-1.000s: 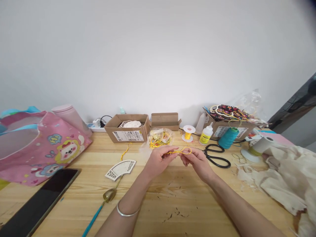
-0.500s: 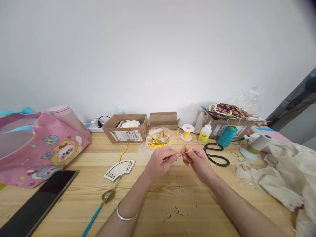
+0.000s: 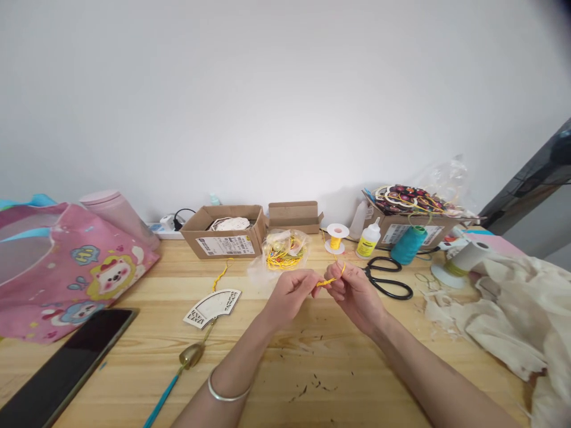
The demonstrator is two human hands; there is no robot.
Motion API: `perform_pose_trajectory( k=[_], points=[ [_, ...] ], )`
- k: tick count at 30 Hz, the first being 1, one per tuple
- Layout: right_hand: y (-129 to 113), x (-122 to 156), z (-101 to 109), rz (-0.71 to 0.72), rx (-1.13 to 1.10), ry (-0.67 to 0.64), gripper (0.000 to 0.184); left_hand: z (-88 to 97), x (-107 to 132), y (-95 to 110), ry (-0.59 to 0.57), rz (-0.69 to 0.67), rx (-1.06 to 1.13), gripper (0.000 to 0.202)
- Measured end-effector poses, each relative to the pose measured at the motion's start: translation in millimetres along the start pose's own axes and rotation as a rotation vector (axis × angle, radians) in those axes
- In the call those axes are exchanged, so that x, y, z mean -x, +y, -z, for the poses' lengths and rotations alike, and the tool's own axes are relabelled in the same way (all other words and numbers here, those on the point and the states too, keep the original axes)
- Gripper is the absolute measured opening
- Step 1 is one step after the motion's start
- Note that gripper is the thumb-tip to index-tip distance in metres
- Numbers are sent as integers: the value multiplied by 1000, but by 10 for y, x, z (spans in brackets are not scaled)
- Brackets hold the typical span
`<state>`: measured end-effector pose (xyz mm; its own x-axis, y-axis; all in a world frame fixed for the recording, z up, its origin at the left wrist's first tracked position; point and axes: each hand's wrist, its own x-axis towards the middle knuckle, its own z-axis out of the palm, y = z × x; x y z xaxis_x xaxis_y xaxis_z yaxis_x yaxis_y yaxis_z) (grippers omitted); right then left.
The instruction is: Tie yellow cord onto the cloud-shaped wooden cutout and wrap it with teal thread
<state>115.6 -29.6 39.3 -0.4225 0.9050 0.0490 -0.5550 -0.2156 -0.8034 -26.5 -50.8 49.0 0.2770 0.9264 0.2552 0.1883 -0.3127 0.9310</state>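
Between my two hands runs a yellow cord (image 3: 329, 282), with a braided or knotted stretch near my left fingertips. My left hand (image 3: 292, 295) pinches one end of it between thumb and finger. Closed on the cord's loop is my right hand (image 3: 355, 290), the loop standing up over its fingertips. A spool of yellow cord (image 3: 336, 239) stands just behind, its strand leading toward my right hand. To the left lies a fan-shaped white wooden pendant (image 3: 213, 308) with a yellow braided loop, a brass-coloured bell (image 3: 191, 355) and a teal tassel (image 3: 161, 399).
Black-handled scissors (image 3: 389, 289), a glue bottle (image 3: 368, 239) and a teal thread cone (image 3: 409, 245) sit to the right. A plastic bag of yellow cords (image 3: 285, 251) and a cardboard box (image 3: 223, 245) are behind. A phone (image 3: 66, 368) and pink bag (image 3: 80, 279) lie left; beige cloth (image 3: 513, 315) right.
My right fingers have shifted on the cord, and its loop now stands more upright. More of the braided stretch shows between my hands. The whole view has shifted slightly.
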Motion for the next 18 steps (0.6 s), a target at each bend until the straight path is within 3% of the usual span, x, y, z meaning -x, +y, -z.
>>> perform_pose_trajectory(
  k=[3,7,10,13,18],
  points=[
    [-18,14,5,13,14,-27,24,-25,-14,37,-63,111,111,25],
    [-7,15,-5,-9,-17,11,23,-43,-14,49,-79,100,152,20],
    [4,7,-8,-2,-58,36,22,-37,3,10,-20,105,209,19],
    [-2,7,-11,26,20,-25,14,-13,12,-24,58,175,456,21],
    [104,-14,6,40,330,-146,38,61,-28,-38,275,166,954,13]
  ],
)
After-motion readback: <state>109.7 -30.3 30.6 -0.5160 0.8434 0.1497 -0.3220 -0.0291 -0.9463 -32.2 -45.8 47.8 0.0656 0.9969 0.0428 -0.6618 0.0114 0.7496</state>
